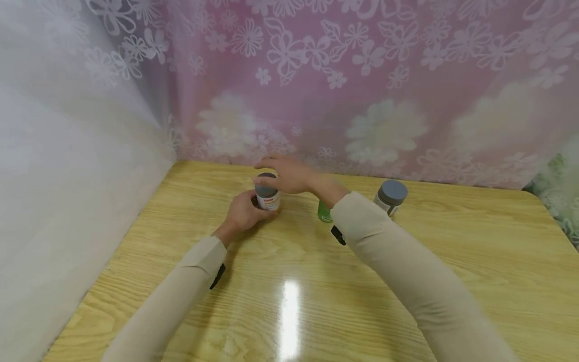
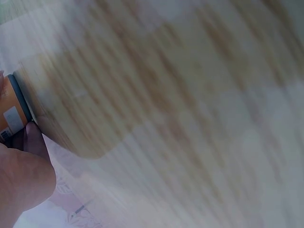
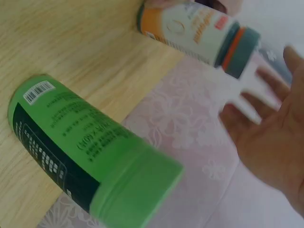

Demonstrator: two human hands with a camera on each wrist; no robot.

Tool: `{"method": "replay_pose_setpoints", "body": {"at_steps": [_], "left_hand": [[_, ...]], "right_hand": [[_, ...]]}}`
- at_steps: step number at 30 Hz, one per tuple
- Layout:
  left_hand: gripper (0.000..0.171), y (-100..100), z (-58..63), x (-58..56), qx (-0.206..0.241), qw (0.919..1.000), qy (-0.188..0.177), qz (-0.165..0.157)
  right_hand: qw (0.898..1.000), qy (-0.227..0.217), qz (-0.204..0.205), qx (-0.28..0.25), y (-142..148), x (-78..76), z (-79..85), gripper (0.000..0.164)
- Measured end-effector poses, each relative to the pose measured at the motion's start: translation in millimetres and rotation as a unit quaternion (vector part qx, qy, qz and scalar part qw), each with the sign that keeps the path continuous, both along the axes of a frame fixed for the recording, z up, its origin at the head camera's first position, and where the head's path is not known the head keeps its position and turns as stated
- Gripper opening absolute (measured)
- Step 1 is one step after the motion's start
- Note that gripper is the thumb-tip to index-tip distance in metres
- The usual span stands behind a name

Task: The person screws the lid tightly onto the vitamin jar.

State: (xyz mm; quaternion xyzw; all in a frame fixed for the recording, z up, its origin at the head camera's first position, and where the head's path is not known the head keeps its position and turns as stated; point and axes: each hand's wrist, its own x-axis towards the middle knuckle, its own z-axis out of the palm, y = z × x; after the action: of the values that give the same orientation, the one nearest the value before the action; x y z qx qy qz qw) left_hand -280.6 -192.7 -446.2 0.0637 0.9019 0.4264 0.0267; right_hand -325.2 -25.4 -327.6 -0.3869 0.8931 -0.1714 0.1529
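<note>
My left hand [image 1: 245, 211] grips a supplement bottle [image 1: 270, 202] with a white and orange label and a dark grey-green lid, low on its body. The bottle stands upright on the table. In the left wrist view, only its orange back [image 2: 11, 111] and part of the left hand [image 2: 27, 175] show. My right hand [image 1: 291, 173] hovers by the lid, fingers extended and holding nothing. From the right wrist view, a gap separates those spread fingers [image 3: 263, 109] from the lid [image 3: 242, 52], under which runs an orange band.
A green bottle [image 3: 80, 137] with a barcode stands right of the gripped bottle, partly behind my right forearm in the head view. Farther right is a jar with a grey lid [image 1: 393, 191]. A pink floral curtain [image 1: 316, 100] hangs along the back edge of the wooden table [image 1: 253, 301].
</note>
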Motion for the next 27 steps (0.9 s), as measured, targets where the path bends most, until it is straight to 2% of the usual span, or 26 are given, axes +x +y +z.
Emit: {"method": "replay_pose_setpoints", "body": {"at_steps": [3, 5, 9, 14, 16, 19, 22, 24, 26, 27], "left_hand": [[0.052, -1, -0.2, 0.3, 0.010, 0.9999, -0.002, -0.002], [0.051, -2, -0.9, 0.7, 0.009, 1.0000, 0.000, -0.003], [0.050, -1, -1.9, 0.8, 0.003, 1.0000, 0.008, -0.004], [0.052, -1, -0.5, 1.5, 0.000, 1.0000, 0.004, 0.001], [0.052, -1, 0.5, 2.2, -0.006, 1.0000, 0.002, 0.006], [0.053, -1, 1.0, 2.3, -0.013, 0.9999, 0.005, 0.009], [0.053, -1, 0.1, 1.6, -0.012, 0.9999, 0.009, 0.005], [0.052, -1, 0.3, 2.0, -0.014, 0.9999, 0.007, 0.005], [0.052, -1, 0.7, 2.0, -0.011, 0.9999, 0.005, 0.005], [0.051, 0, 1.3, 2.2, -0.010, 0.9999, 0.003, 0.006]], "right_hand": [[0.998, -0.023, 0.052, -0.008, 2, 0.0, 6.1, 0.049], [0.997, -0.023, 0.079, 0.007, 1, 0.9, 8.1, 0.047], [0.996, -0.012, 0.083, 0.044, -5, 2.8, 8.5, 0.044], [0.996, 0.024, 0.030, 0.079, -17, 9.2, 9.0, 0.044], [0.995, 0.054, 0.000, 0.088, -22, 13.6, 8.6, 0.041], [0.987, 0.109, -0.058, 0.102, -28, 19.2, 5.1, 0.038], [0.973, 0.164, -0.105, 0.124, -31, 22.2, -1.4, 0.048], [0.966, 0.182, -0.122, 0.136, -32, 22.2, -5.4, 0.056], [0.967, 0.180, -0.125, 0.132, -31, 20.4, -7.6, 0.064], [0.971, 0.169, -0.121, 0.119, -29, 19.1, -7.7, 0.066]]}}
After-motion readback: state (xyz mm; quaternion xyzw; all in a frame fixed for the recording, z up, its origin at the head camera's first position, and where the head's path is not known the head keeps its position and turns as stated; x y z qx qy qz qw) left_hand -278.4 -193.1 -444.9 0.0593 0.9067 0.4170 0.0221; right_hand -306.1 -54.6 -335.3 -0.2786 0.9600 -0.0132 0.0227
